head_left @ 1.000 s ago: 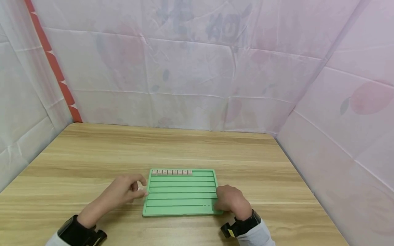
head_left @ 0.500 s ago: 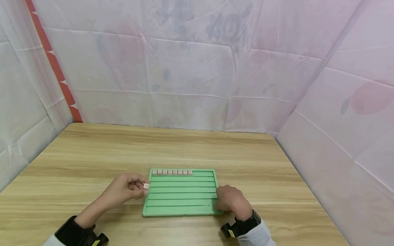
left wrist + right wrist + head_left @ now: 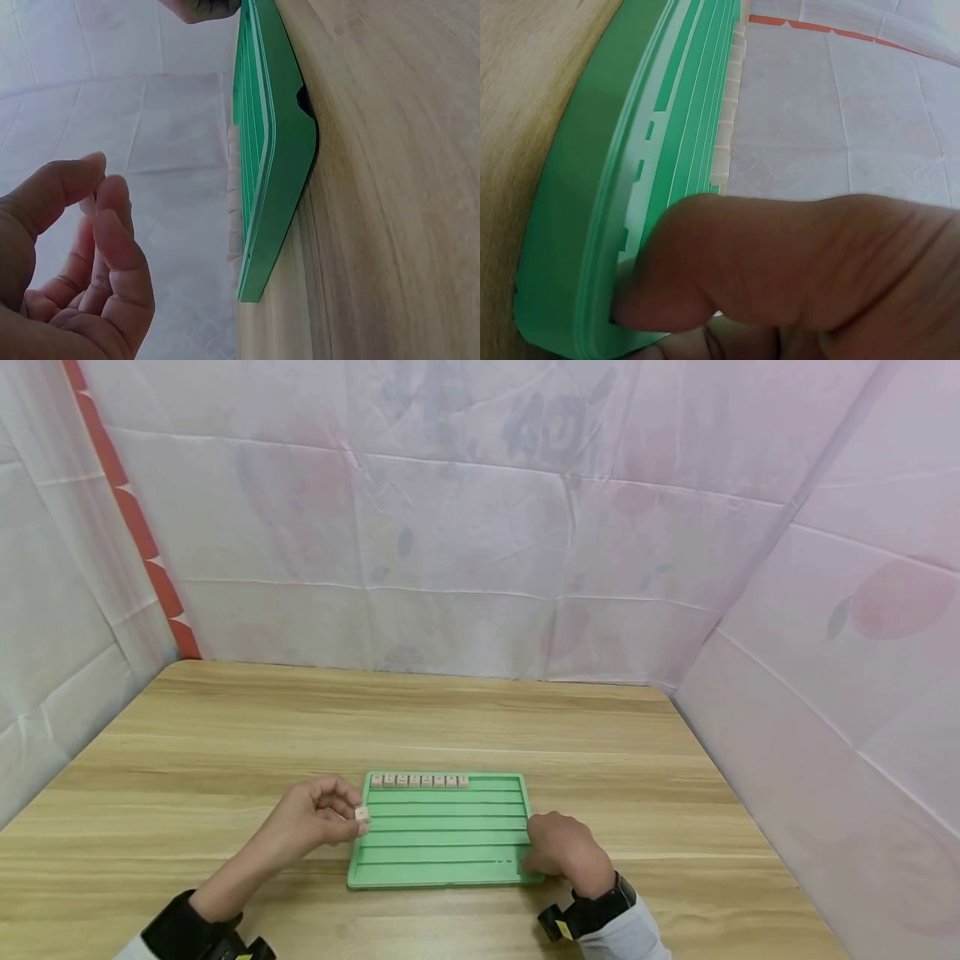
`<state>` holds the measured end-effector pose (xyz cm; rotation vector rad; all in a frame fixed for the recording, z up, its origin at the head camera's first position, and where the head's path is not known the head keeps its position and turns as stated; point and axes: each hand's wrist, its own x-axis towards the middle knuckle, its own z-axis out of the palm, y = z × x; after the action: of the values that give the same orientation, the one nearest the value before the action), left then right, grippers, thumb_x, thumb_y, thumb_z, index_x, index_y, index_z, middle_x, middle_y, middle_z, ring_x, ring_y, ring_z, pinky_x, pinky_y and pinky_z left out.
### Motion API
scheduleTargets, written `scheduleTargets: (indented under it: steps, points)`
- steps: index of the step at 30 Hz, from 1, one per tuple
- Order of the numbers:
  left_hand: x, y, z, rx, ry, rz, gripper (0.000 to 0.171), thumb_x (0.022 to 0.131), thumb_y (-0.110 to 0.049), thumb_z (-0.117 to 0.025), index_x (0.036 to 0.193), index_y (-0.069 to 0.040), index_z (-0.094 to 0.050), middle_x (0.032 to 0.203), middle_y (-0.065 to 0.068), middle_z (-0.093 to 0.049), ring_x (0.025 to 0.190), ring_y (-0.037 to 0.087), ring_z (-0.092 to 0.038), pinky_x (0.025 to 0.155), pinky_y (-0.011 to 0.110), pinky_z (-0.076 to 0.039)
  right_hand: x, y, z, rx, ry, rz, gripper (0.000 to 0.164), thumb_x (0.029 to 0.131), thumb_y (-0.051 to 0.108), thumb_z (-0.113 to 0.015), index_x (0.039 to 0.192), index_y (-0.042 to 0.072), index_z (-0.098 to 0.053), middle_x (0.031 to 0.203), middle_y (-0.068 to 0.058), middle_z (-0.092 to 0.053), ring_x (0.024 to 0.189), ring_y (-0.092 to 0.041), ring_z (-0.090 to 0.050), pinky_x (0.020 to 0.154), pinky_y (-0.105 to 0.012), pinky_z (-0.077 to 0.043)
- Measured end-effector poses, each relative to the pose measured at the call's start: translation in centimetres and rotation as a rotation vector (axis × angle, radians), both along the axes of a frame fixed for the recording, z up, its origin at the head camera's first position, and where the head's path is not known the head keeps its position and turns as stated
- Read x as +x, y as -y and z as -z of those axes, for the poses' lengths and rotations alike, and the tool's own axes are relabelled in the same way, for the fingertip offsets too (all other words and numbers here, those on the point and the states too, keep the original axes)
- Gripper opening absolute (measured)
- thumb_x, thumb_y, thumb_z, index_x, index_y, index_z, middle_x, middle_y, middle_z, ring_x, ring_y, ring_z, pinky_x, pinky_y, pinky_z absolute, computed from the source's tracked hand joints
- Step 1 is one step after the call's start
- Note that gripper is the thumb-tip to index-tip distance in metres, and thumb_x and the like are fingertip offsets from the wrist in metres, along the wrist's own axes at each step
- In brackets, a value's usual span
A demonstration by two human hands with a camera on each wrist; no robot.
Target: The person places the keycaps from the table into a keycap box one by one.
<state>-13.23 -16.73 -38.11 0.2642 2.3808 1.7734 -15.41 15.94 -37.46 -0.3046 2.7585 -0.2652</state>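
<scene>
A green tray point(image 3: 442, 837) with raised ridges lies on the table. Several beige keycaps point(image 3: 420, 781) with small dark marks fill part of its far row, from the left end. My left hand point(image 3: 318, 814) pinches a single pale keycap point(image 3: 362, 813) between thumb and fingers, in the air by the tray's left edge; in the left wrist view the fingers mostly hide it. My right hand point(image 3: 566, 852) grips the tray's near right corner. In the right wrist view the thumb point(image 3: 682, 262) presses inside the rim, while the other fingers, partly hidden, curl below it.
The wooden table point(image 3: 225, 735) reaches back to a pale sheet point(image 3: 465, 543) hung as a wall. More sheeting stands along the left and right sides. Both wrists wear black camera straps point(image 3: 600, 906).
The keycap between my left fingers has come into clearer view and turned its marked face up. That hand has shifted slightly right, toward the tray. The right hand and the tray have stayed put.
</scene>
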Motion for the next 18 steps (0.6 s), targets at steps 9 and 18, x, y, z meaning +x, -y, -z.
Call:
scheduleTargets:
  steps: [9, 18]
  points:
    - [-0.09, -0.26, 0.21, 0.0, -0.05, -0.007, 0.031, 0.074, -0.011, -0.078, 0.095, 0.004, -0.06, 0.084, 0.011, -0.058, 0.071, 0.023, -0.059, 0.061, 0.029, -0.05, -0.06, 0.11, 0.09, -0.006, -0.001, 0.004, 0.011, 0.064, 0.001, -0.062, 0.064, 0.006, -0.052, 0.058, -0.002, -0.042, 0.049, -0.015, -0.038, 0.046, -0.026, -0.027]
    - [-0.39, -0.5, 0.61, -0.017, -0.065, -0.017, 0.029, 0.074, -0.01, -0.077, 0.095, 0.002, -0.06, 0.084, 0.01, -0.059, 0.073, 0.024, -0.059, 0.062, 0.029, -0.05, -0.08, 0.07, 0.07, 0.003, 0.014, 0.014, 0.01, 0.064, 0.0, -0.061, 0.064, 0.006, -0.052, 0.058, -0.002, -0.043, 0.049, -0.015, -0.038, 0.046, -0.026, -0.027]
